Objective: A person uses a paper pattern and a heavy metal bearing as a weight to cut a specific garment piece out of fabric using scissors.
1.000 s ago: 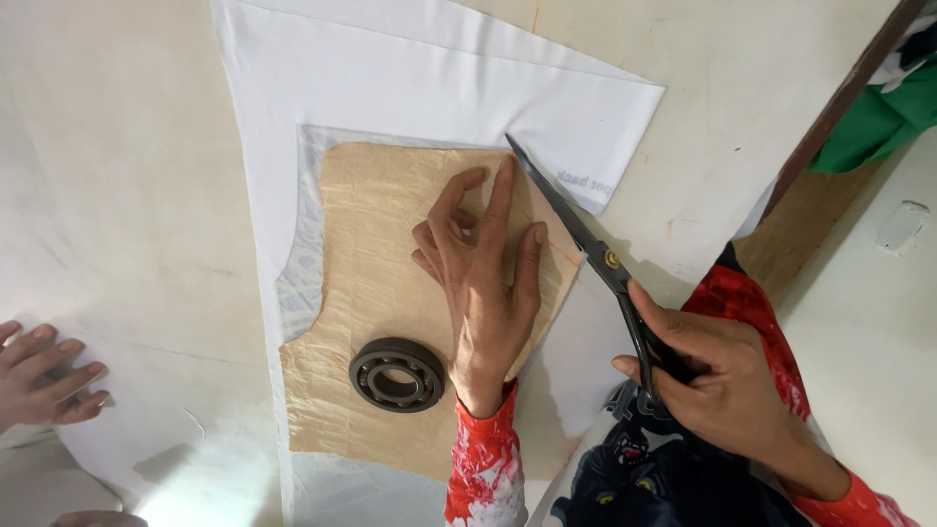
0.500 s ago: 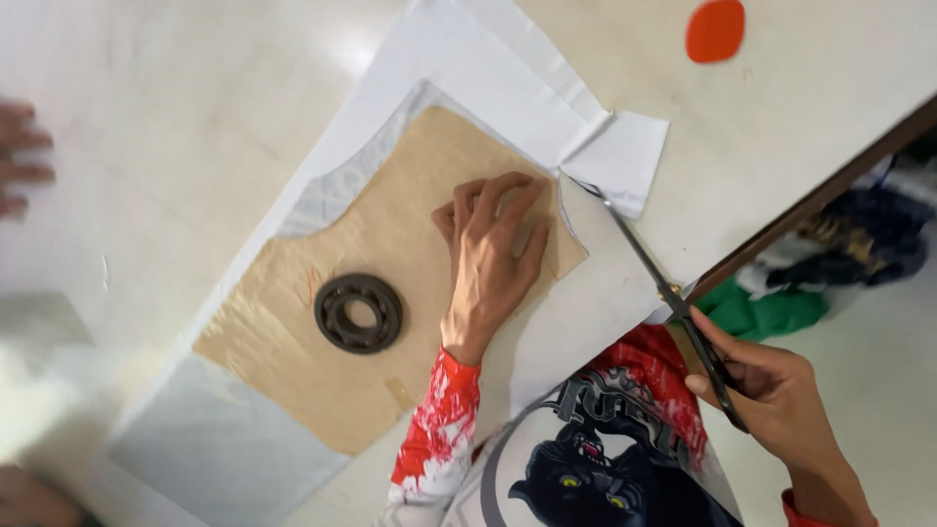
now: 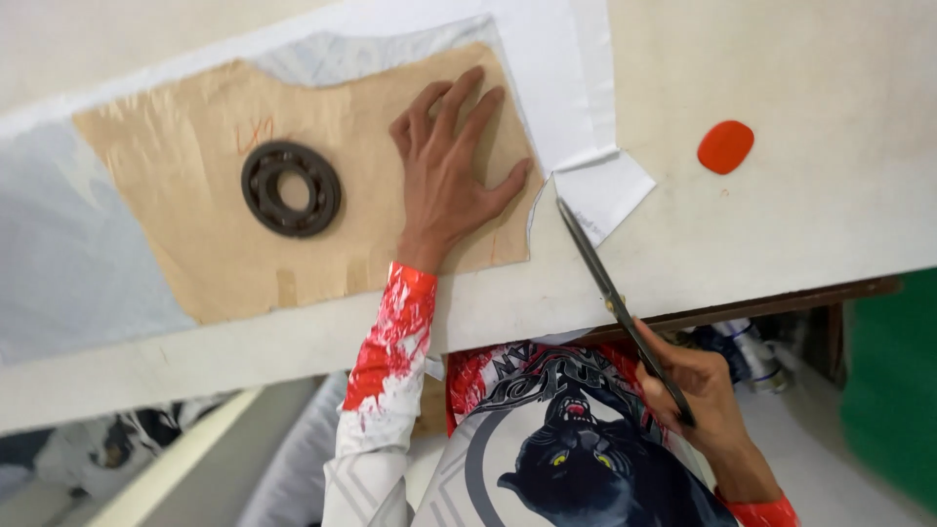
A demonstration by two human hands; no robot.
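Left hand (image 3: 451, 166) lies flat, fingers spread, pinning the brown paper pattern (image 3: 205, 244) on the white fabric (image 3: 576, 78). Right hand (image 3: 703, 390) is clenched on the scissors (image 3: 610, 288), tips at the pattern's lower right corner. Fabric along the near edge looks cut; the far edge appears uncut.

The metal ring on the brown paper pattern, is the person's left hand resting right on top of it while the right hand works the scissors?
Not quite. In the head view the left hand lies flat on the brown paper pattern beside the metal ring, apart from it, not on top. The rest holds: the right hand works the scissors.
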